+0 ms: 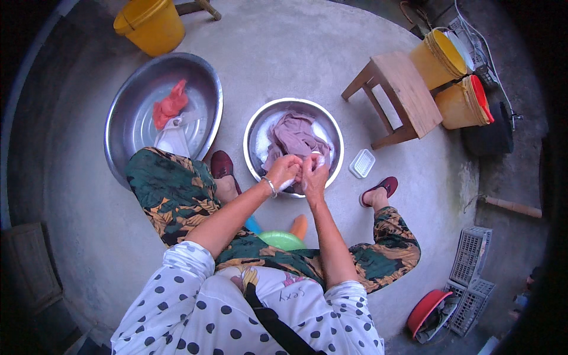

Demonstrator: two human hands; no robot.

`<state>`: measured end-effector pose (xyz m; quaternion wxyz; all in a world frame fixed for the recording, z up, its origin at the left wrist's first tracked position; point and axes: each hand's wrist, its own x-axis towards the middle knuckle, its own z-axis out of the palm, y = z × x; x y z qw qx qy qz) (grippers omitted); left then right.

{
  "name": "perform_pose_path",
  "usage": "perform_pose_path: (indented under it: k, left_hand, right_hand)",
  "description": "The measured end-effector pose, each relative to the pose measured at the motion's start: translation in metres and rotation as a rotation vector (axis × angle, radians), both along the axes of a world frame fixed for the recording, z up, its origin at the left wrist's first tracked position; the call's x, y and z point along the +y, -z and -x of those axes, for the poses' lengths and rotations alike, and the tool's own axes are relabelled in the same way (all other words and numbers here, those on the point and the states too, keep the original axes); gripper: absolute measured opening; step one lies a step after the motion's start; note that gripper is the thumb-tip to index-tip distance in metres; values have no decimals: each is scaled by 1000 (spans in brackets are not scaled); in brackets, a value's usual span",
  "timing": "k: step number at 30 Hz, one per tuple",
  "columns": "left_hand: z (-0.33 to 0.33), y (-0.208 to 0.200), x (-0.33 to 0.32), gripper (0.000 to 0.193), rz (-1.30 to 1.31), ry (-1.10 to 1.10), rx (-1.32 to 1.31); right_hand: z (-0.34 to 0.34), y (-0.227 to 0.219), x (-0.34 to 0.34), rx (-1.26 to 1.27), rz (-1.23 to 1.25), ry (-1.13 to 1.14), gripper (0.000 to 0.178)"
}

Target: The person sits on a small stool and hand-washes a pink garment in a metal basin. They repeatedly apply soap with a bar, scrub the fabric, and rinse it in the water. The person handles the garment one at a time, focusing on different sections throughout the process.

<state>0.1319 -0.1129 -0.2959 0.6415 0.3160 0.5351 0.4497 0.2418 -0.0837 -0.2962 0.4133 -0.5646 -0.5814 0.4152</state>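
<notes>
A mauve wet garment (297, 134) lies bunched in a round metal basin (251, 160) in front of me, with white suds around it. My left hand (284, 171), a bracelet at its wrist, is closed at the near side of the garment. Close against it, my right hand (315, 173) is closed too, its fingers pinching the cloth. White foam clings to both hands. Which part of the cloth lies between the fingers is partly hidden.
At left stands a larger metal basin (133, 97) holding a red cloth (170, 105) and a white cloth (173, 139). Right of my basin lie a white plastic soap tray (362, 163) and a wooden stool (408, 89). Yellow buckets (155, 29) and grey crates (471, 254) stand farther out.
</notes>
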Motion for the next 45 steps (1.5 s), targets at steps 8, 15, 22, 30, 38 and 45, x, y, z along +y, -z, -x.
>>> perform_pose_path:
  k: [8, 15, 22, 30, 38, 45]
  left_hand:
    - [24, 44, 7, 19, 111, -462, 186]
    - [23, 60, -7, 53, -90, -29, 777]
    - [37, 71, 7, 52, -159, 247, 841]
    - [10, 23, 19, 55, -724, 362, 810]
    - [18, -19, 14, 52, -867, 330, 755]
    - [23, 11, -6, 48, -454, 212, 826]
  right_hand:
    - [26, -11, -50, -59, -40, -150, 15]
    - [28, -16, -62, 14, 15, -165, 14]
    - [34, -11, -71, 21, 61, -257, 16]
    - [-4, 74, -15, -53, -11, 173, 27]
    - [-5, 69, -1, 641, 505, 148, 11]
    - [-15, 43, 3, 393, 204, 188, 14]
